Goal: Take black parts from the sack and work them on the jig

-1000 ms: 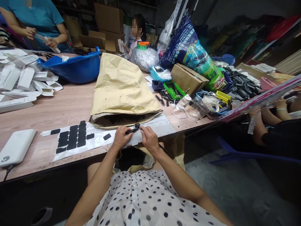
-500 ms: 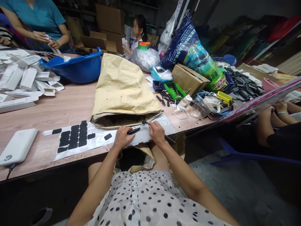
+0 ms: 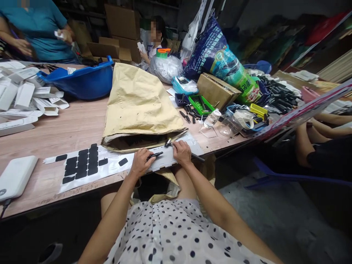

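Observation:
My left hand point(image 3: 140, 161) is closed on a slim black pen-like part point(image 3: 156, 154), its tip pointing right over a white board point(image 3: 165, 160) at the table's front edge. In my right hand point(image 3: 181, 151) is a small hammer point(image 3: 168, 142). Its metal head sticks out to the left of my fingers, just above and right of the black part, and the dark handle runs out behind my hand. The head and the part look apart. Beyond both hands lies a large tan paper sack point(image 3: 143, 110), its dark mouth facing me.
Left of my hands is a white sheet with black rounded pads point(image 3: 83, 161), and a white power bank point(image 3: 18, 176). Behind stand a blue basin point(image 3: 79, 82) and white boxes point(image 3: 24, 93). A green tray point(image 3: 202, 105) and bottle point(image 3: 212, 119) sit to the right. Co-workers sit around the table.
The hammer head has turned and now shows more clearly above my right fingers. My view has shifted slightly right. The co-worker at the back left has moved their hands apart.

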### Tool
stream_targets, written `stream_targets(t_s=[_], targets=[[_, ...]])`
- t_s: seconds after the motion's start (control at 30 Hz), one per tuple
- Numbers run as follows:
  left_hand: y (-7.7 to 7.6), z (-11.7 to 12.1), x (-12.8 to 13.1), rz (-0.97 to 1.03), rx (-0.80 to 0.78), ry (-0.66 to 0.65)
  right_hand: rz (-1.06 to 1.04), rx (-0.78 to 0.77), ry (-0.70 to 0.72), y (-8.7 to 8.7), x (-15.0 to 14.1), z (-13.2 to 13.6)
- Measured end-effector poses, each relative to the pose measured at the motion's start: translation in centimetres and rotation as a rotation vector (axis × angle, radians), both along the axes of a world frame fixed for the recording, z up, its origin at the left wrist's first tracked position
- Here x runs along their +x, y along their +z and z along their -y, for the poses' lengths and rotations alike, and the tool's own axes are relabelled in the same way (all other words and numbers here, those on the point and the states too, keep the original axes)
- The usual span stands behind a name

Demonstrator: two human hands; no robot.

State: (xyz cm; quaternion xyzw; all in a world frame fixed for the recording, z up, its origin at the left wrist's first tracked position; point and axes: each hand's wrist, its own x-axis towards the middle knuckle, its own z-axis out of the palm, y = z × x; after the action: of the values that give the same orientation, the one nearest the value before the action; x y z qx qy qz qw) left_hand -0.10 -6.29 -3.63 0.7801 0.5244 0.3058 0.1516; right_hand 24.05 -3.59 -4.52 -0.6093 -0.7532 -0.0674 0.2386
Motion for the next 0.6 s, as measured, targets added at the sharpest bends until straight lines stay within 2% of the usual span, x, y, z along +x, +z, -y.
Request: stream_targets(t_s=[0.07, 0.17, 0.27, 0.37, 0.47, 0.53, 0.6], targets=[[0.7, 1.2, 0.3, 0.018, 0.018, -0.042, -0.001, 0.0, -0.006, 0.0, -0.1, 0.0], [1.4, 4.3, 1.1, 0.088, -0.001, -0.178, 0.001, -0.002, -0.014, -0.2, -0.1, -0.1], [1.0, 7.6, 1.9, 0.138, -0.1, -0.285, 0.005, -0.002, -0.017, -0.3, -0.2, -0.2], [-0.5, 9.8, 2.3, 0.086, -0.241, -0.235, 0.004, -0.007, -0.019, -0.3, -0.2, -0.2], [-2.0, 10.6, 2.5, -0.032, -0.392, -0.137, 0.001, -0.014, -0.025, -0.3, -0.3, -0.2], [-2.2, 10.6, 2.6, -0.08, -0.466, -0.131, 0.001, -0.015, -0.027, -0.3, -0.3, -0.2], [-1.5, 10.0, 2.8, -0.032, -0.45, -0.118, -0.001, -0.012, -0.028, -0.3, -0.4, -0.2]])
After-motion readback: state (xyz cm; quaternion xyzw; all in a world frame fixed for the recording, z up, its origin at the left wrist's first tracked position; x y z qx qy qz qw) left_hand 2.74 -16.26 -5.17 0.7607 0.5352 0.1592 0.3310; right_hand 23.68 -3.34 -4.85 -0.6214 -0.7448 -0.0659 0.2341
